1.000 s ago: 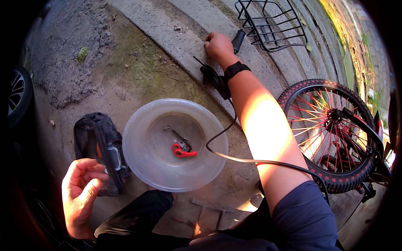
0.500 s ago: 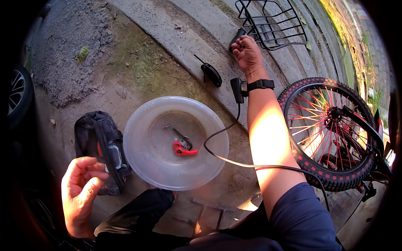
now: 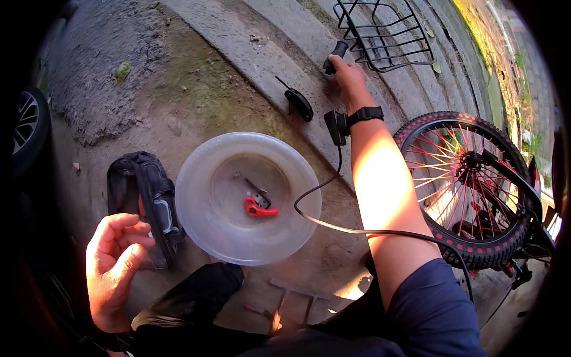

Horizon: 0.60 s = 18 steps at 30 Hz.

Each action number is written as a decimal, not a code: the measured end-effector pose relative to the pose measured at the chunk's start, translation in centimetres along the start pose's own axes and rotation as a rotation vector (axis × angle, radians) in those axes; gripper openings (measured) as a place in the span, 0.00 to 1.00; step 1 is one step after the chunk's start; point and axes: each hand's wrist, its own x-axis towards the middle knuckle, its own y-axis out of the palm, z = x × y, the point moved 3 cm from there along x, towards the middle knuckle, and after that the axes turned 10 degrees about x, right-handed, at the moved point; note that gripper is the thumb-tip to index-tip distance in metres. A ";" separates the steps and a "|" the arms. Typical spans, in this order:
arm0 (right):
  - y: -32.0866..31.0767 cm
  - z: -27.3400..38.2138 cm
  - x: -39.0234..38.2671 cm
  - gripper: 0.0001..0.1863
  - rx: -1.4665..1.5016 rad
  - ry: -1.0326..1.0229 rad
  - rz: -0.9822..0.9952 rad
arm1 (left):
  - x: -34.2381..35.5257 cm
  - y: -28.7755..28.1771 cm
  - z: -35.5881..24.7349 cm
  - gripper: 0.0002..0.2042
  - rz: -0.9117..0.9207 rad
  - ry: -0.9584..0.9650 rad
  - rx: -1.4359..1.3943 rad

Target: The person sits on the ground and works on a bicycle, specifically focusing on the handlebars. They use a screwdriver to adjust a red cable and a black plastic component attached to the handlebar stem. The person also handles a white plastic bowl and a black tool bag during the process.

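My right hand (image 3: 348, 77) has closed on a black rubber grip (image 3: 335, 55) on the concrete strips. A black curved part with a thin rod (image 3: 299, 102) lies just left of that hand. A black box on a cable (image 3: 336, 126) is at my wristband. My left hand (image 3: 119, 262) is raised with loosely curled fingers apart, holding nothing, near a dark zippered bag (image 3: 148, 199). A translucent plastic basin (image 3: 238, 238) sits before me, holding a red lever (image 3: 257, 209) and small metal parts (image 3: 257, 190).
A black wire rack (image 3: 386, 35) lies at the top. A bicycle wheel with red spokes (image 3: 470, 178) and red-dotted tire is at right, beside my forearm. A car wheel (image 3: 30, 128) stands at the left edge. My dark-trousered knee (image 3: 196, 291) is below.
My right hand moved rightward from beside the black curved part, then turned and closed on the grip. My left hand has stayed raised with curled fingers.
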 end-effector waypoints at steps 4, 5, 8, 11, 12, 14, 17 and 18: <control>0.4 2.2 -8.3 0.18 0.449 0.083 0.343 | -1.4 0.8 -0.6 0.19 0.026 0.098 -0.011; 0.2 2.6 -11.0 0.18 0.496 0.072 0.396 | -1.7 1.1 -0.6 0.20 0.034 0.152 0.005; -0.4 2.9 -18.4 0.17 0.599 0.038 0.556 | -3.5 1.9 -1.2 0.20 0.013 0.184 0.081; -0.4 0.3 -25.2 0.18 0.470 0.061 0.719 | -6.6 2.1 -1.0 0.20 -0.008 0.238 0.062; -0.4 -0.7 -27.0 0.18 0.366 0.105 0.694 | -7.2 2.0 -0.8 0.17 0.012 0.258 0.026; -0.4 -3.9 -29.8 0.17 0.263 0.233 0.708 | -8.3 1.9 -0.5 0.17 0.007 0.255 0.038; 0.0 -8.7 -31.4 0.22 0.034 0.298 0.661 | -9.8 2.4 0.1 0.16 -0.003 0.303 0.057; -0.1 -10.0 -31.9 0.25 -0.002 0.264 0.629 | -10.6 2.4 0.4 0.15 -0.003 0.317 0.064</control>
